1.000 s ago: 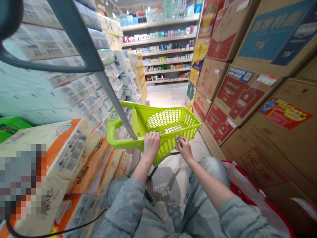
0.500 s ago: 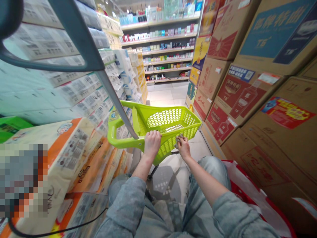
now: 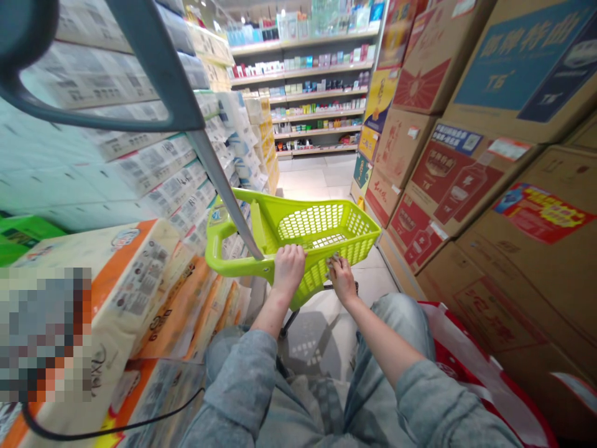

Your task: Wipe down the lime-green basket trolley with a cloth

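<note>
A lime-green shopping cart basket (image 3: 321, 261) with perforated walls stands in front of my knees. My left hand (image 3: 289, 267) is closed over its near rim, just right of the grey metal pole (image 3: 237, 218). Against the outside of the near wall, my right hand (image 3: 341, 277) presses a crumpled greyish cloth (image 3: 332, 262), fingers closed round it. Part of the cloth is hidden by the fingers. No goods show inside the basket. The pole rises at a slant to a dark grey handle (image 3: 181, 93) at upper left.
Stacked cardboard cartons (image 3: 471, 174) line the right side. Orange and cream tissue packs (image 3: 125, 267) are piled at left, with a black cable (image 3: 130, 426) across them. A red and white bag (image 3: 459, 348) lies beside my right leg. Shelves of small goods (image 3: 321, 87) stand at the aisle's end.
My right hand, with the cloth, has slid slightly left along the basket's near wall. My left hand keeps its hold on the rim. The view has shifted a little.
</note>
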